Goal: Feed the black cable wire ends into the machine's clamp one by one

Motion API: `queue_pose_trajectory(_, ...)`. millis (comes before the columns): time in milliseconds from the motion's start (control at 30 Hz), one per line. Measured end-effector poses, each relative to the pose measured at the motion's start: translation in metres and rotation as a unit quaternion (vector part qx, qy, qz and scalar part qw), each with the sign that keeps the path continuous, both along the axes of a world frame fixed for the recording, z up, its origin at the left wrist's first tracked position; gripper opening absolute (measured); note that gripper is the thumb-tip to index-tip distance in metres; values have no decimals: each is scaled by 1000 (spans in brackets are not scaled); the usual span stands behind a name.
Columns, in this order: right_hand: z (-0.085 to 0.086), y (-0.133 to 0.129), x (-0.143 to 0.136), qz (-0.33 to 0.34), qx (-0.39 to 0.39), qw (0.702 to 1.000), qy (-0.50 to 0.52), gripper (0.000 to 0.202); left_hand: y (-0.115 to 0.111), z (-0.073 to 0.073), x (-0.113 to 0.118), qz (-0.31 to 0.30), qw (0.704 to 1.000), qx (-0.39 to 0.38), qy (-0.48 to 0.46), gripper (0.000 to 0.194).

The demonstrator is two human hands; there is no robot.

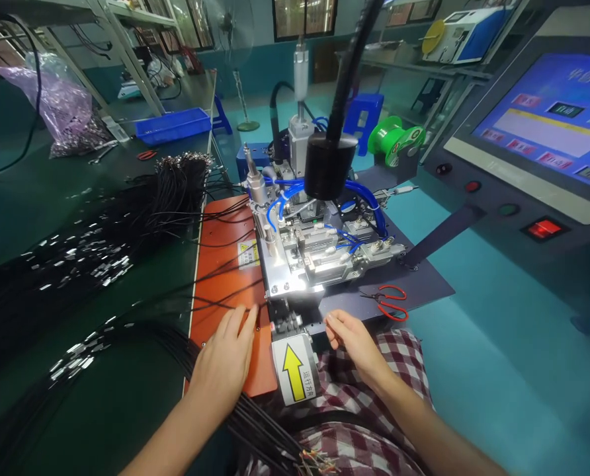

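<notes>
The right hand (349,337) has thumb and forefinger drawn into a narrow pinch just in front of the machine's near edge; I cannot tell whether a fine wire end sits between them. The left hand (223,357) lies palm down over the orange plate (262,373), fingers close together, its tips beside a black cable; whether this grip closes on the cable is hidden.

Between the hands stands the block with the yellow arrow label (295,370), at the front of the pneumatic machine (325,258). Several black cables (225,210) cross the orange plate, running from the machine's left side toward the surface (141,410). These look to be the pieces already placed, so the work seems partway through.

A bundle of black cables (260,423) passes under the left forearm onto the lap, its coloured wire ends (315,459) loose and away from the machine; I judge these to be what is left. The large cable heap (183,172) with silvery ends, farther back on the surface, could be finished pieces, but the view does not settle it.

Red-handled snips (393,316) lie unused on the dark base plate (428,287), right of the right hand.
</notes>
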State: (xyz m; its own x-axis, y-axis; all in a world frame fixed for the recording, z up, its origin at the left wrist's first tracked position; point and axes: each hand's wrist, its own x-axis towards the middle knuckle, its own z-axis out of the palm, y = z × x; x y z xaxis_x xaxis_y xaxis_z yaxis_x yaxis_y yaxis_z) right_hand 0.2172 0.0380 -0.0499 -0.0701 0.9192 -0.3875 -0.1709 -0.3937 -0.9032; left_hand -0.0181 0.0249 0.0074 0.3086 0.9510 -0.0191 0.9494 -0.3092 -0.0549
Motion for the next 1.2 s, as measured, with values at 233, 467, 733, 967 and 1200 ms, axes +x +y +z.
queue_pose_trajectory(233,9,-7,11,-2,-6,1000,0,32,-3,48,-10,-123,958,-202,-161,28)
queue_pose_trajectory(467,22,-6,8,17,12,1000,23,30,-25,64,-11,-134,914,-341,-173,25)
queue_pose_trajectory(733,49,-20,0,115,82,989,41,39,-13,40,-5,23,898,-234,-372,17)
queue_pose_trajectory(967,62,-26,-1,120,145,976,-111,20,-21,35,9,9,919,-196,-342,14)
queue_pose_trajectory(1200,69,-27,-1,120,160,976,-82,19,-8,55,50,-92,901,-204,-371,17)
